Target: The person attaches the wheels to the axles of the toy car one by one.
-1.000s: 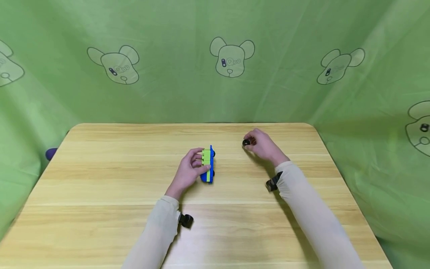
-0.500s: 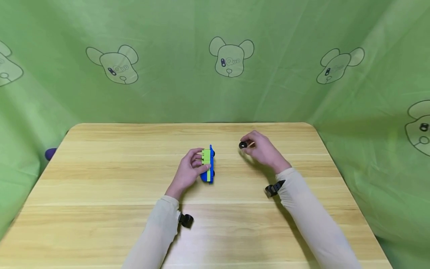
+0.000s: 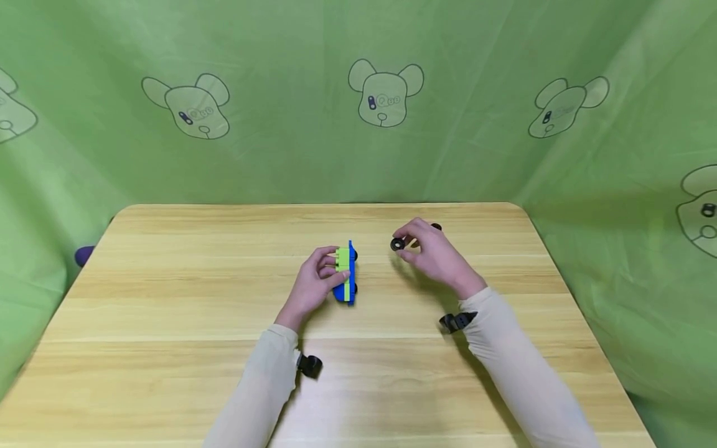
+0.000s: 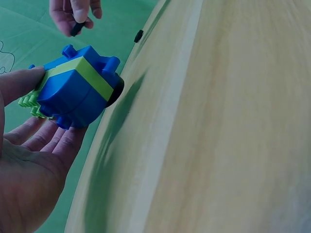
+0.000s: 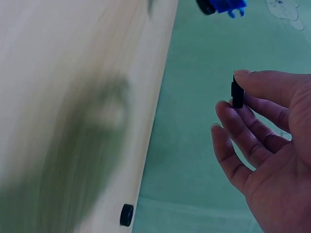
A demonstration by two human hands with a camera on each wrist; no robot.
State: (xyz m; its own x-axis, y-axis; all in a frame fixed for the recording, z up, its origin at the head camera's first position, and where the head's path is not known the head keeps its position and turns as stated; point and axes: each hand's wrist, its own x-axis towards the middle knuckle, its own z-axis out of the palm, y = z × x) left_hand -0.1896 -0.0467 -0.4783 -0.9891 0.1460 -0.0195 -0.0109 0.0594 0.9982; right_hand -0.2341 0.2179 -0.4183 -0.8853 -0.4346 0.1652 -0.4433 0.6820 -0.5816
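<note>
Presently I count one toy car (image 3: 352, 274), which the fingers of my left hand (image 3: 312, 284) grip over the table (image 3: 370, 398), one black wheel (image 5: 237, 93), which my right hand (image 3: 439, 255) pinches between thumb and fingertips, and one other wheel (image 3: 435, 228), lying behind this hand near the far edge. The table is of light, grained wood, and around it hangs a green curtain (image 3: 280, 168) with five outlined animal heads (image 3: 384, 99). The car is blue with a lime-green band and studded bricks, and its two visible mounted wheels (image 3: 356, 289) face toward my right hand.
</note>
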